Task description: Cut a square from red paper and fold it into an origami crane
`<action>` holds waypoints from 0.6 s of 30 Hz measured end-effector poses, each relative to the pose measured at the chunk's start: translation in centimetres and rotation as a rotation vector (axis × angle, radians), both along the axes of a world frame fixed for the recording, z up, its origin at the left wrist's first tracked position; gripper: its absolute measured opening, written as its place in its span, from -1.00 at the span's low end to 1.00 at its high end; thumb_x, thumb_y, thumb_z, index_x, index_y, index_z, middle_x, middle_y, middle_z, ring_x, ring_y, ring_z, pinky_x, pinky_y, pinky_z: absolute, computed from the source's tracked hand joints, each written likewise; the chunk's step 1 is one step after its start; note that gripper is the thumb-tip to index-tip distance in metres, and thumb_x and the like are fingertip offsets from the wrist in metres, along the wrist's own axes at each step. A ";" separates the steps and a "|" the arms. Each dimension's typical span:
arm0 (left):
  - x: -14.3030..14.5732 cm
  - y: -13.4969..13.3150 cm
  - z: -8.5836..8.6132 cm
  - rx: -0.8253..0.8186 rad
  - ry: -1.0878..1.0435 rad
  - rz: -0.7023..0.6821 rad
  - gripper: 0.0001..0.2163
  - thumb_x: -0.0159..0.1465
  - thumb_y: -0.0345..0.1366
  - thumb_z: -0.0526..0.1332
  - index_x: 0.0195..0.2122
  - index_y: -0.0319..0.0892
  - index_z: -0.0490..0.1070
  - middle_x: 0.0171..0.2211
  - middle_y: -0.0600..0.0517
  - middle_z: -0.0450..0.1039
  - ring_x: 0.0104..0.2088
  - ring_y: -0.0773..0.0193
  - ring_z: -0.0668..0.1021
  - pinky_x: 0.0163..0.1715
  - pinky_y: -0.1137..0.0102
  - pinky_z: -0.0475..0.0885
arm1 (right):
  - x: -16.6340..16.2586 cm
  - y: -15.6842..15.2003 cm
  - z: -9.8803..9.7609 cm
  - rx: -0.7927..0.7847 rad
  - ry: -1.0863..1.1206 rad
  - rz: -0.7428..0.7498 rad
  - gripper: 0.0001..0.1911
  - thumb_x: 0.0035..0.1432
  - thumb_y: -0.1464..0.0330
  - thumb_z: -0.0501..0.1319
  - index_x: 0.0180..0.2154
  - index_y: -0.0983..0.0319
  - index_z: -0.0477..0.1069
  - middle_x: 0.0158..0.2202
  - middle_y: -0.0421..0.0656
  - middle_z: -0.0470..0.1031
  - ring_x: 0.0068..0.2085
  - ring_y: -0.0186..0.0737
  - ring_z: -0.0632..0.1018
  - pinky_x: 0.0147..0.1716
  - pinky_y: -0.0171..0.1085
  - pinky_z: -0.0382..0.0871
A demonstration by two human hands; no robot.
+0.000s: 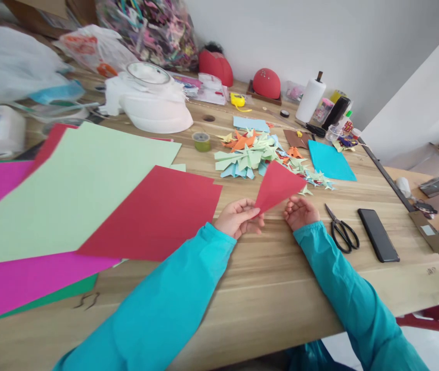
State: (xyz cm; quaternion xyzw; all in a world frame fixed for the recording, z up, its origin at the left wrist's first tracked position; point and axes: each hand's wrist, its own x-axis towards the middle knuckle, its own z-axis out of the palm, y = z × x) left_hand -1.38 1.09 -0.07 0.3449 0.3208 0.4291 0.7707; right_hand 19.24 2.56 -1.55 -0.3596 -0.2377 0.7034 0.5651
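Observation:
My left hand (240,217) pinches a folded red paper triangle (279,186) at its lower left corner, between thumb and fingers. The triangle is raised above the wooden table. Close to its lower right edge is my right hand (300,212), with fingers loosely curled and no clear grip on the paper; whether the fingertips touch the edge is hard to see. Behind the triangle lies a heap of folded paper stars (246,157) in green, orange and blue. Black-handled scissors (343,229) lie to the right of my right hand.
Large red (157,211), pale green (99,180) and magenta sheets (41,278) cover the left side. A phone (377,234) lies right of the scissors. A turquoise square sheet (332,161), green tape roll (201,141), white paper roll (311,100) and yellow tape measure (238,99) are farther back.

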 end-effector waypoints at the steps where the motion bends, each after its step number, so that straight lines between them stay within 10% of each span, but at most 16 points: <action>1: 0.1 -0.1 0.0 0.006 -0.003 0.012 -0.76 -0.03 -0.33 0.38 -0.39 -0.25 0.34 -0.51 0.05 0.48 -0.53 0.30 0.54 -0.64 0.46 0.48 | -0.1 -0.1 0.1 0.018 -0.043 0.048 -0.86 -0.10 0.28 0.27 -0.45 0.21 0.49 -0.55 -0.21 0.52 -0.52 -0.32 0.48 -0.47 -0.30 0.40; 7: 1.5 -1.2 -0.1 0.029 0.091 -0.093 -0.67 -0.06 -0.22 0.41 -0.39 -0.26 0.33 -0.49 -0.01 0.52 -0.53 0.23 0.57 -0.57 0.37 0.51 | -2.1 -1.8 0.3 0.316 -0.444 0.246 -0.80 -0.18 0.27 0.38 -0.46 0.24 0.51 -0.57 -0.22 0.51 -0.53 -0.32 0.47 -0.49 -0.32 0.37; 18: 2.7 -2.3 0.1 0.025 0.171 -0.170 -0.68 -0.05 -0.10 0.37 -0.49 -0.27 0.40 -0.49 -0.05 0.54 -0.51 0.20 0.59 -0.45 0.31 0.53 | -2.8 -2.5 0.4 0.374 -0.632 0.048 -0.73 -0.15 0.20 0.37 -0.63 0.25 0.45 -0.66 -0.23 0.46 -0.63 -0.37 0.40 -0.66 -0.38 0.28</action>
